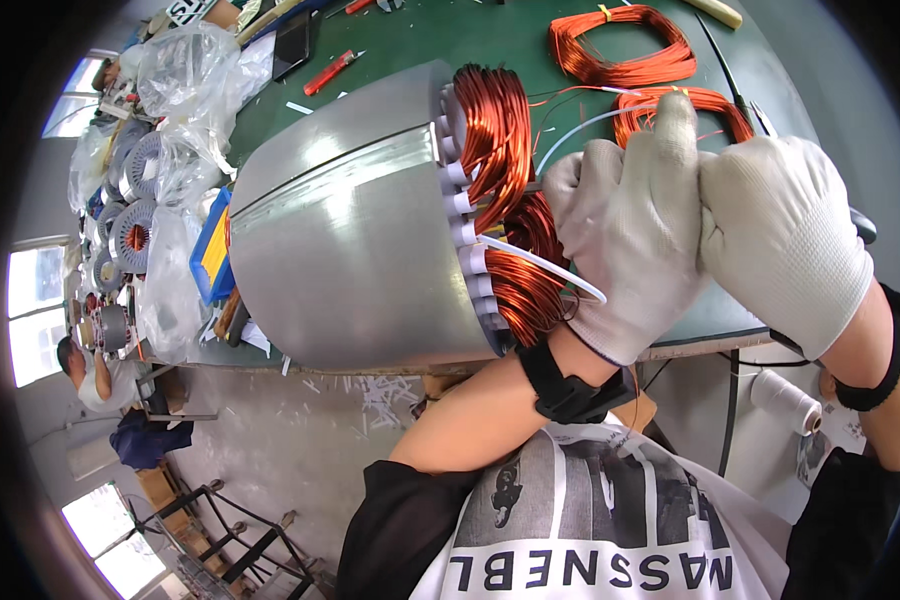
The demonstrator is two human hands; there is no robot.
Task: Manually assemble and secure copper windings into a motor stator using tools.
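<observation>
A grey metal motor stator (355,225) lies on its side on the green table. Bundles of copper winding wire (497,130) bulge from its right end, beside white slot liners. From that end a white sleeve (545,266) curves out to my left wrist. My left hand (630,245), in a white glove, is closed just right of the windings, one finger pointing up. Pressed against it is my right hand (785,235), also gloved and curled into a fist. What either one grips is hidden. A thin pale tube (585,127) arcs behind my left hand.
Two coils of red-orange wire, one a far coil (625,45), lie at the back right. A red knife (330,73) and a black phone (292,45) lie behind the stator. Plastic bags (185,75) and smaller stators (132,235) fill the left. A person (100,375) is farther off.
</observation>
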